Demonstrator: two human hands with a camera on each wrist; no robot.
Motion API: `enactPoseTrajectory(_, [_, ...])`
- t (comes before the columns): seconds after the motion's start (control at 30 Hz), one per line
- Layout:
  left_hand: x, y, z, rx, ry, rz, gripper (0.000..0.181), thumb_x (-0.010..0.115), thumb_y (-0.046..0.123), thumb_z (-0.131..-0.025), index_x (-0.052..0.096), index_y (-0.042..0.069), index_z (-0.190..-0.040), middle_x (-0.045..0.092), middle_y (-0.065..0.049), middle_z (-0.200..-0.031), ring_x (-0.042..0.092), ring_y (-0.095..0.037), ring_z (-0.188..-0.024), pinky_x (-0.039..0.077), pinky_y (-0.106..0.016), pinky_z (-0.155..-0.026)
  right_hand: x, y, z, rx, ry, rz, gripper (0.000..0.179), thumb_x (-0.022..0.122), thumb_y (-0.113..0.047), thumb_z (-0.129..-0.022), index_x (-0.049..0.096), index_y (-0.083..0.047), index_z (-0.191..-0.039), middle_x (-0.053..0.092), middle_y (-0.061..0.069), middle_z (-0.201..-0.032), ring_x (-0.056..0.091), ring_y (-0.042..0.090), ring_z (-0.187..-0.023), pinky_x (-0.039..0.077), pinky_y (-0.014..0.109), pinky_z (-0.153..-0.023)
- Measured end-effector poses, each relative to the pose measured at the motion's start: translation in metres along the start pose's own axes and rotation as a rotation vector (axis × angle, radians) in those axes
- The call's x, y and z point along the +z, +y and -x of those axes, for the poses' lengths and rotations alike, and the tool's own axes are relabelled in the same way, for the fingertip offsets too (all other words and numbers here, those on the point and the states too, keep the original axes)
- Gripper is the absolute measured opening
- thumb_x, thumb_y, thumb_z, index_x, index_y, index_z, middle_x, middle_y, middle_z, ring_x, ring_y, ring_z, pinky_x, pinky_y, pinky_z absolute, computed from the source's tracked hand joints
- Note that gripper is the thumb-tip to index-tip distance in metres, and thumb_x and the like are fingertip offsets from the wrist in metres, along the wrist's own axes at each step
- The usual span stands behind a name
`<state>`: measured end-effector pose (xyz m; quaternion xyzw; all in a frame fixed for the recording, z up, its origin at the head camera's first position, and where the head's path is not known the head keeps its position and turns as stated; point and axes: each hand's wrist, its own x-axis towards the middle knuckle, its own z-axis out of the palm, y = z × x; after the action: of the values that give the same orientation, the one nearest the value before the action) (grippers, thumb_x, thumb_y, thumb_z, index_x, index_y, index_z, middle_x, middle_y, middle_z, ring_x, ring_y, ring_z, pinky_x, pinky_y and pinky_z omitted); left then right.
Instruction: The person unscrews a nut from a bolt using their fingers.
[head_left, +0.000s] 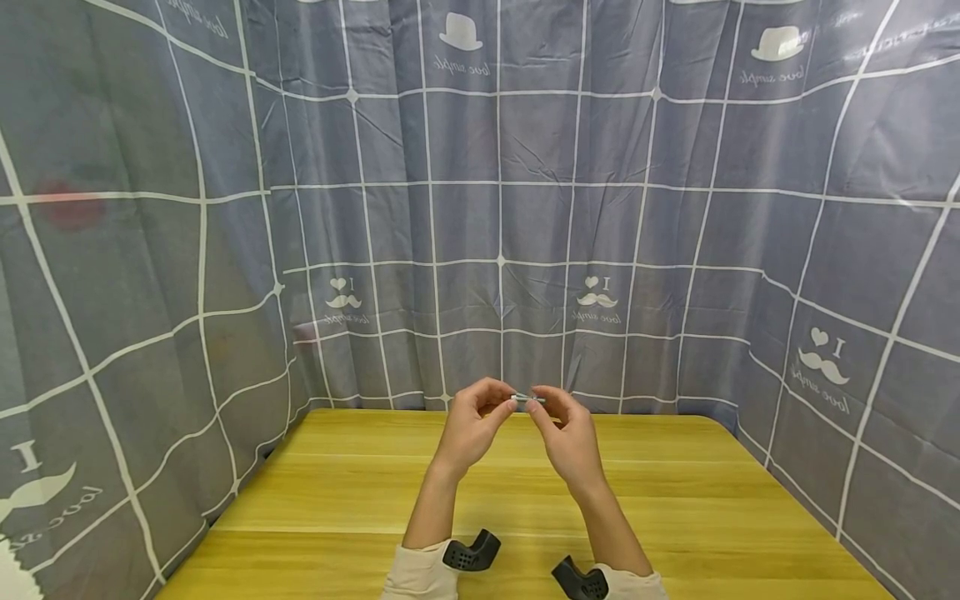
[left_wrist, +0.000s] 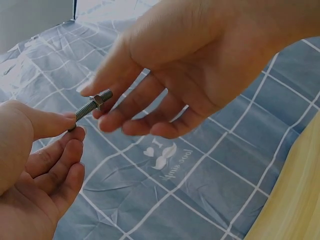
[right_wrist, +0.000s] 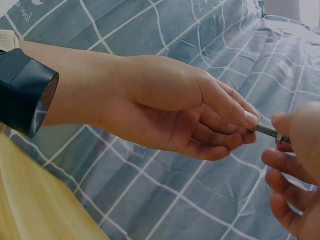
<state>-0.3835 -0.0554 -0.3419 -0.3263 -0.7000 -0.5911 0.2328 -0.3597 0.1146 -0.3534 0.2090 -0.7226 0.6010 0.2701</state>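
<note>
Head view first: both forearms come in over the near edge of the table (head_left: pixel 345 500) and lean toward each other, and the hands meet above its far edge, around the middle. The left hand (head_left: pixel 471 421) turns its thumb and index finger inward; the right hand (head_left: pixel 573 437) mirrors it from the other side. Between the fingertips, up in the air, there's the bolt (head_left: pixel 523 397), lying nearly level, a thin sliver from here. Pale sleeves (head_left: pixel 423 573) show at the wrists, each with a black wrist mount (head_left: pixel 472 552), and a grey checked curtain (head_left: pixel 465 217) rises behind the table.

Over to the left wrist, and here's the detail the head view misses: thread along the shank, and a hex nut (left_wrist: pixel 99 100) sitting near the bolt's free end. The left hand pinches the opposite end between thumb and index finger, other fingers loosely curled below. The right hand reaches in from the upper right, thumb and index tips spread around the nut end, remaining fingers bent and fanned.

And the right wrist: the whole left palm opens up to us, wrist extended, that pinch firmly on the bolt's end. The right hand is cut by the frame, thumb above the nut and fingers below it; whether they touch the nut, I can't tell.
</note>
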Motion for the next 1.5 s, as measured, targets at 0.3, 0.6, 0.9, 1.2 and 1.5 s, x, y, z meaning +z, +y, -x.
enactPoseTrajectory(0.3, [-0.001, 0.000, 0.000, -0.013, 0.002, 0.025, 0.007, 0.068, -0.001, -0.098, 0.072, -0.001, -0.104, 0.071, -0.012, -0.095, 0.066, -0.030, -0.087, 0.053, -0.030, -0.079, 0.000, 0.000, -0.001, -0.020, -0.006, -0.002, 0.031, 0.069, -0.011, -0.101, 0.067, -0.008, -0.132, 0.069, 0.011, -0.124, 0.065, 0.027, -0.111, 0.051, 0.044, -0.091])
enactPoseTrajectory(0.6, [-0.003, -0.002, 0.001, 0.011, -0.009, 0.053, 0.006, 0.069, 0.003, -0.099, 0.073, 0.001, -0.104, 0.071, -0.012, -0.095, 0.066, -0.030, -0.087, 0.053, -0.030, -0.079, 0.000, 0.000, -0.001, -0.026, -0.002, 0.019, 0.021, 0.067, -0.008, -0.102, 0.073, -0.006, -0.123, 0.073, 0.010, -0.112, 0.066, 0.024, -0.104, 0.052, 0.037, -0.088])
enactPoseTrajectory(0.9, [-0.002, 0.000, 0.002, -0.006, 0.009, 0.047, 0.007, 0.070, -0.001, -0.098, 0.072, -0.001, -0.104, 0.071, -0.012, -0.096, 0.066, -0.026, -0.088, 0.054, -0.031, -0.080, 0.001, -0.001, 0.000, -0.031, 0.002, 0.015, 0.027, 0.069, -0.012, -0.101, 0.070, -0.005, -0.128, 0.072, 0.009, -0.114, 0.065, 0.025, -0.101, 0.053, 0.035, -0.084])
enactPoseTrajectory(1.2, [-0.002, -0.001, 0.002, -0.016, 0.007, 0.037, 0.007, 0.069, 0.000, -0.098, 0.073, 0.000, -0.104, 0.071, -0.009, -0.096, 0.066, -0.025, -0.088, 0.053, -0.030, -0.080, 0.000, -0.001, -0.001, -0.045, 0.003, 0.007, 0.021, 0.067, -0.005, -0.101, 0.072, -0.006, -0.122, 0.072, 0.011, -0.112, 0.066, 0.024, -0.103, 0.052, 0.034, -0.087])
enactPoseTrajectory(1.5, [-0.004, 0.033, 0.005, -0.004, 0.003, 0.021, 0.006, 0.066, -0.008, -0.097, 0.069, -0.010, -0.102, 0.069, -0.021, -0.094, 0.064, -0.030, -0.084, 0.052, -0.030, -0.078, 0.000, -0.001, -0.001, 0.025, 0.035, -0.011, 0.025, 0.069, -0.016, -0.102, 0.070, -0.004, -0.124, 0.071, 0.009, -0.112, 0.065, 0.029, -0.103, 0.051, 0.038, -0.089])
